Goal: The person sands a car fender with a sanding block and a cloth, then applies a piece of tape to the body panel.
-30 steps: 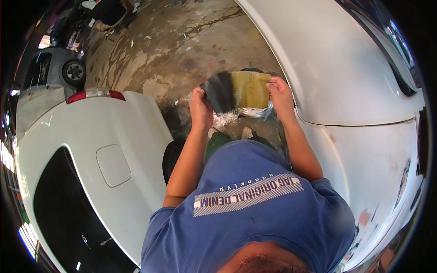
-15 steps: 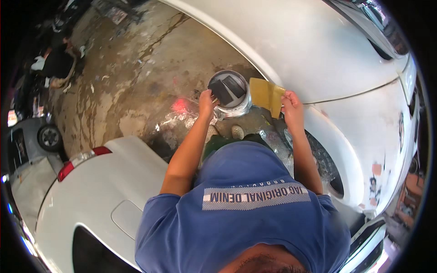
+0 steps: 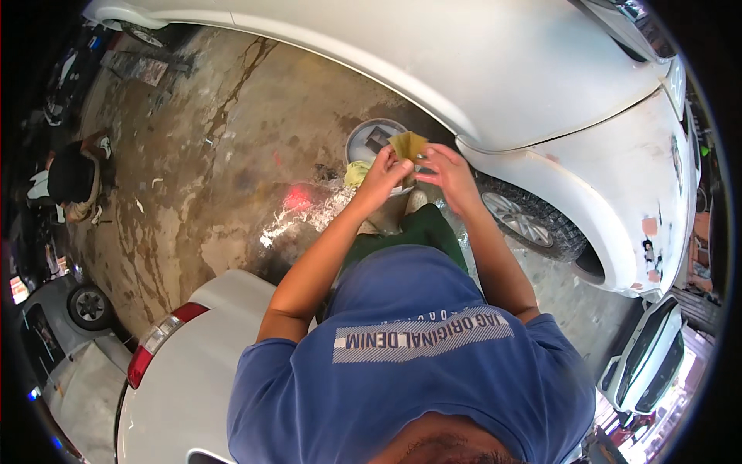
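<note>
A folded, yellow-tan sheet of sandpaper (image 3: 407,145) stands up between my two hands, in front of the bucket. My left hand (image 3: 380,182) pinches it at its lower left. Fingers of my right hand (image 3: 452,176) are spread apart just beside its right edge; whether they touch it is hard to tell. Behind the sheet is a round bucket (image 3: 355,143) of greyish water, partly hidden by my hands. Inside it lies a dark sheet (image 3: 377,138). A yellow-green cloth (image 3: 356,173) hangs at the bucket's near left side.
A white car body (image 3: 479,85) curves along the far side and right, with a wheel (image 3: 533,220) near my right arm. Another white car (image 3: 209,363) is at the near left. Wet concrete floor (image 3: 216,155) stretches left, where another person (image 3: 73,182) crouches.
The yellow sandpaper has come from my right hand to between both hands and is folded smaller. My left hand has let go of the dark sheet, and the view has shifted.
</note>
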`<state>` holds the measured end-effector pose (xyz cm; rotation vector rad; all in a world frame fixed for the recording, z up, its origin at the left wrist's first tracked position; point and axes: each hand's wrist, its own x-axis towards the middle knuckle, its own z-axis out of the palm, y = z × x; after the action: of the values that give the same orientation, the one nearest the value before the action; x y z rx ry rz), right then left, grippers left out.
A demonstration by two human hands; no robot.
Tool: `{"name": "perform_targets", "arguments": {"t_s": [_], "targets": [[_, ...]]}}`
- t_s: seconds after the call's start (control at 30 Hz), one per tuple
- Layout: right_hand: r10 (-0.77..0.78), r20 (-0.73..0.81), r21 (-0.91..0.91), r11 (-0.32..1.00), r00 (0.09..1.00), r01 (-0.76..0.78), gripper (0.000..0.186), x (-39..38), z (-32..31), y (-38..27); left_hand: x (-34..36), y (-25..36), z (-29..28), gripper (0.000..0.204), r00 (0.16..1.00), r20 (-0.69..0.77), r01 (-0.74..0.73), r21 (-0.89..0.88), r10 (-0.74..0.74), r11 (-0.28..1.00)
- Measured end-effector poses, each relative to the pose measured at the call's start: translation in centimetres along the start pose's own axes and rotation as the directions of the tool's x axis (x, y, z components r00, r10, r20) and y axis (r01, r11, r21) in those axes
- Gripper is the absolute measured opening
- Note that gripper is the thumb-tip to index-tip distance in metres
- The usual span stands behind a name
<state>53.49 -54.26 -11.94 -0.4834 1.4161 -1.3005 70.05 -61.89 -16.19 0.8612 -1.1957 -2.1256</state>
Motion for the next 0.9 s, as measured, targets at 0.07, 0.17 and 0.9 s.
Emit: {"name": "perform_targets", "arguments": {"t_s": [0.07,0.17,0.9], "targets": [[0.010,0.143,0.116,0.993,0.990,-0.027,0.034,0.2,1.5,0.9,-1.0,0.8,-0.5,0.045,0.995,0.077,-0.086,0.253,0.068,0.964],[-0.068,0.132,-0.116,0.990,0.989,0.083,0.038,1.3,2.3,2.2,-0.4,-1.5,-4.5,0.038,0.999,-0.013,0.044,0.050,-0.044,0.998],[-0.099,0.217,-0.851,0.468,0.971,0.238,0.029,14.2,-4.7,14.5,3.4,-16.9,-7.6,0.047,0.942,-0.202,-0.065,0.673,0.267,0.737]]}}
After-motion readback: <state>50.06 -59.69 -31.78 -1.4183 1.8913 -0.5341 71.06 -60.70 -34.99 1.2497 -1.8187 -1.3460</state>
